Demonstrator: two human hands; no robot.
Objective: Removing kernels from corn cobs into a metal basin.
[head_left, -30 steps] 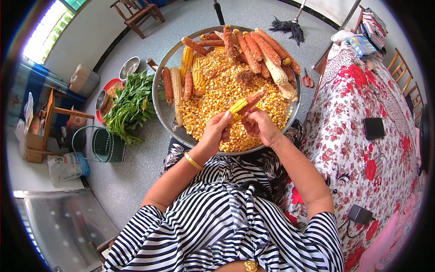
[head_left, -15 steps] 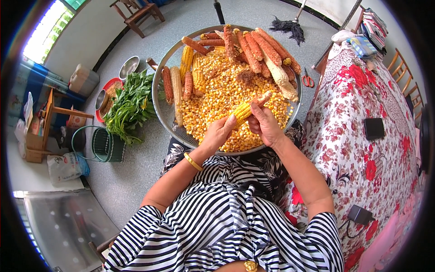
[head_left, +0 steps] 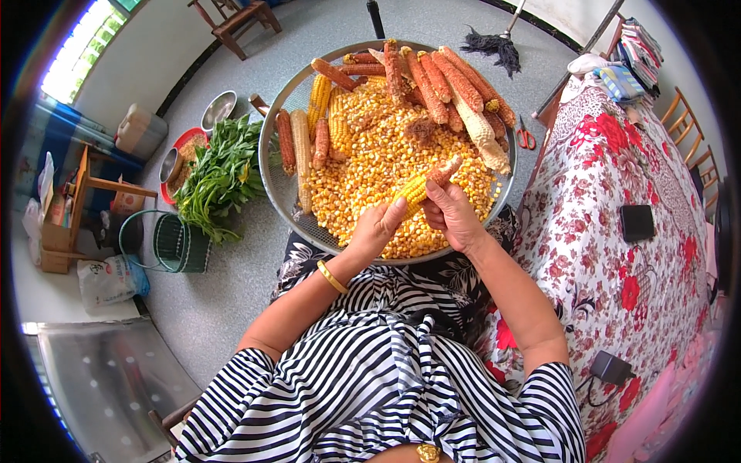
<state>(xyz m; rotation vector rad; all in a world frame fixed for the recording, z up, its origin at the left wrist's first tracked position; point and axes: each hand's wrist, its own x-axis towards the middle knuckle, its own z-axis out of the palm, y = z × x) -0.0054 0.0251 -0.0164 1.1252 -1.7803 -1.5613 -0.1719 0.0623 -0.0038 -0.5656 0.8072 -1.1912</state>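
Note:
Both hands grip one ear of corn (head_left: 414,190) above a heap of loose kernels (head_left: 370,166). Its lower part still carries yellow kernels, while the far tip is a bare reddish cob. My left hand (head_left: 376,230), with a gold bangle at the wrist, is wrapped round the lower end. My right hand (head_left: 453,217) holds the upper part, its thumb pressed where kernels meet bare cob. The kernels lie in a large round metal sieve (head_left: 272,189) on my lap. Bare red cobs (head_left: 432,77) are piled along its far right rim. Two ears with kernels (head_left: 338,127) rest at its left.
Leafy greens (head_left: 220,170) and a dark green basket (head_left: 180,245) stand on the floor at left, near a red basin (head_left: 193,142) and a metal bowl (head_left: 219,110). Scissors (head_left: 526,136) lie right of the sieve. A flowered cloth (head_left: 587,262) covers the surface at right.
The bare patch at the tip of the corn ear looks longer, with fewer kernels beside my right thumb. Both hands stay in nearly the same place.

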